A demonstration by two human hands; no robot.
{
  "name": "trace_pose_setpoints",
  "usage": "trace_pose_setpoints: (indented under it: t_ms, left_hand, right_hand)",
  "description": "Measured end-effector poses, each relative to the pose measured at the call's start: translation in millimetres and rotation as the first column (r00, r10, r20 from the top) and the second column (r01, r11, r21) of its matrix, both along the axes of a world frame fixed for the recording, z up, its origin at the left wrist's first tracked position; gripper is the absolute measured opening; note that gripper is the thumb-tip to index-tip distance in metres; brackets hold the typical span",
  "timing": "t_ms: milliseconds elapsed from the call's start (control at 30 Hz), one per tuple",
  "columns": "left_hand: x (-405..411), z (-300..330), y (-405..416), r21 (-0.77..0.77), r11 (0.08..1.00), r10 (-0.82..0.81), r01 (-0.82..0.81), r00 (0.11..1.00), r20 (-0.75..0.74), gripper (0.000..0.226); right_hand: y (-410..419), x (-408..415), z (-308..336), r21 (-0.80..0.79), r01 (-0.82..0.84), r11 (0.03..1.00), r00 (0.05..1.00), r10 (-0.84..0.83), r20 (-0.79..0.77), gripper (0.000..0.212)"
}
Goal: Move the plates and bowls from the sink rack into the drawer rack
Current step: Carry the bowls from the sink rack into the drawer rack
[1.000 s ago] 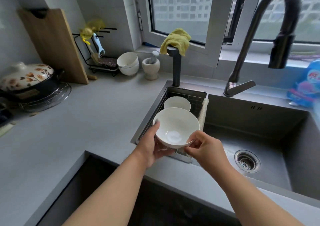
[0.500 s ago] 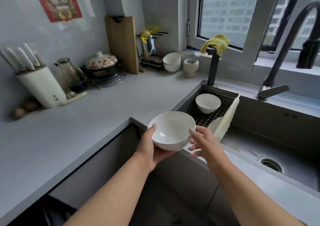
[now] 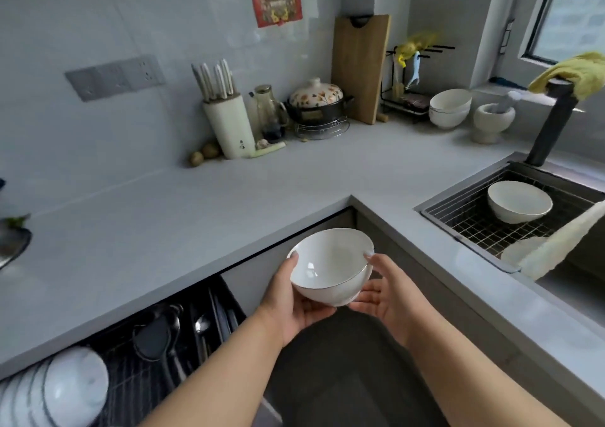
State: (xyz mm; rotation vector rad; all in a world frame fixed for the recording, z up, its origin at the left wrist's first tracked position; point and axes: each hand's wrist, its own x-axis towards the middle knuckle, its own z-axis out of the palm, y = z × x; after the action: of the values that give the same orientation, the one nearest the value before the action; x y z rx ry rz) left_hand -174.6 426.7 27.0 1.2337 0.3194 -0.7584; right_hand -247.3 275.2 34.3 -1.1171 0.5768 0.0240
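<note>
Grey kitchen corner, with a grey tabletop point(image 3: 170, 217) wrapping round toward the sink on the right. We've got a white bowl point(image 3: 330, 266) in both hands, tilted so its opening faces up and to the left. Our left hand point(image 3: 294, 302) cups the underside with the thumb over the near rim, and our right hand point(image 3: 389, 292) props the other side, fingers loosely spread under the base and thumb on the rim, so the grip on both sides is closed on the bowl. It hangs in the air just off the tabletop's inner corner. Down to the left the drawer rack point(image 3: 137, 361) is pulled out, with white plates point(image 3: 62, 390) standing on edge and dark utensils point(image 3: 176, 335) beside them. Off to the right, the sink rack point(image 3: 491, 223) holds another bowl point(image 3: 519, 201), and a pale cloth point(image 3: 563, 246) is draped over its edge.
</note>
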Motion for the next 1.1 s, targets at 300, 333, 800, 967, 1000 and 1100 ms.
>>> trace_pose_setpoints:
  t_ms: [300, 333, 800, 967, 1000, 1100]
  left_hand:
    - [6.6, -21.2, 114.0, 0.114, 0.987, 0.115, -0.116, 0.993, 0.015, 0.045]
    - [8.0, -25.2, 129.6, 0.12, 0.983, 0.135, -0.136, 0.991, 0.018, 0.046]
    - [-0.8, -89.9, 372.9, 0.523, 0.771, 0.338, -0.365, 0.929, 0.15, 0.043]
    - [-19.9, -114.7, 449.8, 0.758, 0.589, 0.136, -0.279, 0.959, 0.247, 0.024]
    - [-23.3, -119.5, 462.2, 0.798, 0.549, 0.086, -0.248, 0.967, 0.241, 0.024]
    - [-30.3, -137.7, 493.8, 0.916, 0.381, -0.083, -0.122, 0.983, 0.166, 0.045]
  right_hand:
    - [94.7, 31.4, -6.0, -0.107, -0.148, 0.983, 0.989, 0.145, -0.04, 0.023]
    - [107.3, 34.5, -6.4, -0.118, -0.164, 0.979, 0.986, 0.16, -0.046, 0.022]
    - [301.2, 84.0, -47.9, -0.269, -0.442, 0.856, 0.896, 0.408, -0.173, 0.016]
    - [367.4, 99.0, -85.1, -0.363, -0.535, 0.763, 0.844, 0.465, -0.266, 0.019]
    - [378.5, 100.8, -93.1, -0.381, -0.549, 0.744, 0.835, 0.472, -0.282, 0.024]
    - [404.1, 105.4, -121.2, -0.46, -0.6, 0.655, 0.8, 0.478, -0.363, 0.059]
